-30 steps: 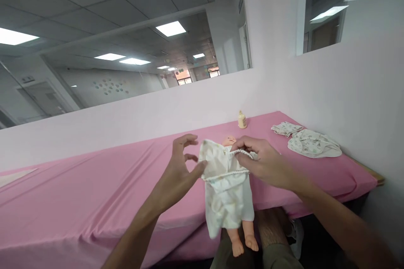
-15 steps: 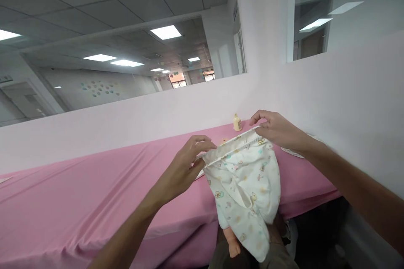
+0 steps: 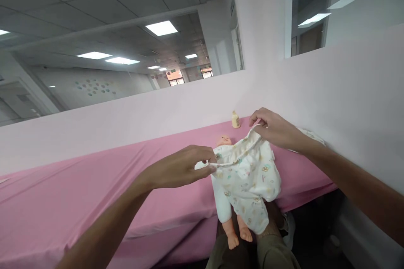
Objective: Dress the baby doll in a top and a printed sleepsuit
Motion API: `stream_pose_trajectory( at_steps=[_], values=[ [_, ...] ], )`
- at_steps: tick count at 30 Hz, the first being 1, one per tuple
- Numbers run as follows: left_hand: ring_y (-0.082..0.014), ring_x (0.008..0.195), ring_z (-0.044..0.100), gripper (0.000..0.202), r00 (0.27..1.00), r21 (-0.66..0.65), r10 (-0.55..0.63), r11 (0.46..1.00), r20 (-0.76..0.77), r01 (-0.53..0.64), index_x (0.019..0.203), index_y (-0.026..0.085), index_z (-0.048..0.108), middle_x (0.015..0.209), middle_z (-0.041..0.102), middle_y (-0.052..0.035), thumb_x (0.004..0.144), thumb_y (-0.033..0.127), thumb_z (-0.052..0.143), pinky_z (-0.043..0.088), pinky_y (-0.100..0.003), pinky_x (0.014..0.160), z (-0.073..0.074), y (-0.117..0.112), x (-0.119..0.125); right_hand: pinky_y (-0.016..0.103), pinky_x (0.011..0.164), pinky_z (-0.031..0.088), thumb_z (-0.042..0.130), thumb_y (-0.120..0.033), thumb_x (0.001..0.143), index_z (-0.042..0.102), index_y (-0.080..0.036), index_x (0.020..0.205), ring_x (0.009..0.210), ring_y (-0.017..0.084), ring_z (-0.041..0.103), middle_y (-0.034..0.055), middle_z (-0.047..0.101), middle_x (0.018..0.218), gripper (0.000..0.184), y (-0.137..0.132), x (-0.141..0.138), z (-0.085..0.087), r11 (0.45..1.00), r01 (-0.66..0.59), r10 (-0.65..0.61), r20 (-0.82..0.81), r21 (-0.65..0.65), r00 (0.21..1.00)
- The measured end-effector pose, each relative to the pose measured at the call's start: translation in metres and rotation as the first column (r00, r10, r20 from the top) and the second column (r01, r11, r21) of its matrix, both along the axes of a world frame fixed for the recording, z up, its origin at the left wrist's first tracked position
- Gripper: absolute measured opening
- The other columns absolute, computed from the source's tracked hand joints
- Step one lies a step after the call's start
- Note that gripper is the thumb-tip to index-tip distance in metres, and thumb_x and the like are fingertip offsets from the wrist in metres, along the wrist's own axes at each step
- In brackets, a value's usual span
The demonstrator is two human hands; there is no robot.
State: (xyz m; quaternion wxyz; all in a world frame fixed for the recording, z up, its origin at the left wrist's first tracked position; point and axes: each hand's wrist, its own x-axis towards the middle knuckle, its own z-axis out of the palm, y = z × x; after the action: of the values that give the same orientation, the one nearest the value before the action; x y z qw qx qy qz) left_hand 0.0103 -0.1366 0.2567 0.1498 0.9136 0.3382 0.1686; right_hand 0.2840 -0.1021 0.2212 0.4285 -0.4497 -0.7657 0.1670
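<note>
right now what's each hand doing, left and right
Left hand: closed, pinching the waistband of the baby pants.
Right hand: closed, pinching the other side of the same waistband, stretching it open above the doll.

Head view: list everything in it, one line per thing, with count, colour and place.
baby pants: one, white with small coloured prints, held up by the elastic waistband over the table's front edge.
doll: one, peach skin, head on the table behind the pants, bare feet hanging below them.
bottle: one, pale yellow, upright on the table by the wall.
folded clothes: white printed, count unclear, far right of the table, partly hidden behind the right arm.
tablecloth: one, pink, covering the long table.
partition wall: white, behind and right of the table.
left hand: pinching the waistband's near end.
right hand: pinching the waistband's far end.
</note>
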Motion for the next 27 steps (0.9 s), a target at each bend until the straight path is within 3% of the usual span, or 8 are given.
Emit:
stream_pose_trajectory(
  at_steps=[2, 4, 6, 8, 13, 17, 22, 27],
  values=[
    [-0.0166, 0.073, 0.058, 0.025, 0.999, 0.020, 0.030, 0.999, -0.015, -0.030, 0.085, 0.023, 0.073, 0.086, 0.065, -0.0056, 0.090, 0.036, 0.053, 0.047, -0.024, 0.069, -0.002, -0.001, 0.009, 0.038, 0.082, 0.043, 0.052, -0.024, 0.082, 0.065, -0.022, 0.094, 0.096, 0.023, 0.055, 0.0073, 0.060, 0.107, 0.017, -0.014, -0.010, -0.003, 0.989, -0.021, 0.014, 0.052, 0.150, 0.999],
    [-0.0185, 0.085, 0.058, 0.025, 0.997, 0.065, 0.030, 0.997, 0.076, -0.035, 0.083, 0.023, 0.074, 0.100, 0.064, -0.0081, 0.089, 0.037, 0.053, 0.048, -0.027, 0.076, -0.004, -0.002, 0.019, 0.042, 0.091, 0.040, 0.060, -0.031, 0.082, 0.066, -0.024, 0.099, 0.107, 0.026, 0.052, 0.0067, 0.062, 0.107, 0.020, -0.032, -0.022, -0.006, 0.972, -0.133, 0.110, 0.127, 0.195, 0.986],
    [-0.0203, 0.092, 0.058, 0.024, 0.982, 0.049, -0.011, 0.999, 0.187, 0.002, 0.076, 0.023, 0.073, 0.105, 0.063, -0.0089, 0.088, 0.035, 0.057, 0.049, -0.030, 0.082, -0.003, -0.003, 0.026, 0.041, 0.090, 0.041, 0.064, -0.037, 0.081, 0.065, -0.025, 0.101, 0.105, 0.026, 0.054, 0.0046, 0.064, 0.102, 0.023, -0.046, -0.031, -0.008, 0.964, -0.236, 0.213, 0.175, 0.121, 0.961],
    [-0.0218, 0.092, 0.061, 0.026, 0.960, -0.058, -0.045, 0.996, 0.278, 0.064, 0.070, 0.021, 0.072, 0.096, 0.066, -0.0097, 0.087, 0.035, 0.058, 0.050, -0.031, 0.080, -0.003, -0.002, 0.031, 0.035, 0.079, 0.043, 0.060, -0.037, 0.084, 0.065, -0.023, 0.095, 0.090, 0.021, 0.057, 0.0028, 0.064, 0.091, 0.018, -0.052, -0.035, -0.009, 0.962, -0.274, 0.271, 0.149, -0.003, 0.951],
    [-0.0182, 0.060, 0.060, 0.029, 0.927, -0.398, 0.069, 0.913, 0.370, 0.091, 0.063, 0.017, 0.066, 0.067, 0.065, -0.0085, 0.079, 0.041, 0.067, 0.047, -0.028, 0.051, -0.006, 0.005, 0.024, 0.024, 0.057, 0.039, 0.058, -0.036, 0.085, 0.067, -0.018, 0.083, 0.066, 0.012, 0.052, 0.0000, 0.060, 0.075, 0.020, -0.043, -0.020, -0.005, 0.906, -0.375, 0.358, -0.115, -0.197, 0.926],
    [-0.0130, 0.050, 0.054, 0.025, 0.954, -0.366, 0.101, 0.931, 0.283, 0.010, 0.066, 0.017, 0.067, 0.063, 0.063, -0.0051, 0.078, 0.039, 0.067, 0.040, -0.021, 0.044, -0.007, 0.009, 0.014, 0.022, 0.049, 0.032, 0.060, -0.044, 0.084, 0.068, -0.019, 0.084, 0.055, 0.009, 0.045, -0.0025, 0.054, 0.065, 0.026, -0.039, 0.000, -0.001, 0.890, -0.364, 0.329, -0.168, -0.273, 0.929],
    [-0.0163, 0.074, 0.060, 0.018, 0.995, -0.191, -0.098, 0.978, -0.035, 0.090, 0.087, 0.021, 0.070, 0.083, 0.067, -0.0047, 0.087, 0.036, 0.059, 0.046, -0.024, 0.065, 0.001, 0.010, 0.017, 0.024, 0.048, 0.026, 0.055, -0.040, 0.087, 0.058, -0.019, 0.065, 0.052, 0.009, 0.036, -0.0033, 0.045, 0.060, 0.031, -0.036, 0.014, -0.002, 0.783, -0.464, 0.546, 0.100, -0.416, 0.832],
    [-0.0217, 0.105, 0.055, 0.024, 0.960, -0.087, -0.191, 0.980, -0.206, 0.176, 0.091, 0.020, 0.068, 0.094, 0.065, -0.0057, 0.091, 0.039, 0.054, 0.043, -0.031, 0.091, 0.007, 0.017, 0.027, 0.025, 0.049, 0.025, 0.049, -0.042, 0.091, 0.046, -0.019, 0.064, 0.053, 0.009, 0.029, -0.0045, 0.035, 0.062, 0.036, -0.038, 0.026, 0.004, 0.789, -0.402, 0.550, 0.241, -0.465, 0.799]
  ],
)
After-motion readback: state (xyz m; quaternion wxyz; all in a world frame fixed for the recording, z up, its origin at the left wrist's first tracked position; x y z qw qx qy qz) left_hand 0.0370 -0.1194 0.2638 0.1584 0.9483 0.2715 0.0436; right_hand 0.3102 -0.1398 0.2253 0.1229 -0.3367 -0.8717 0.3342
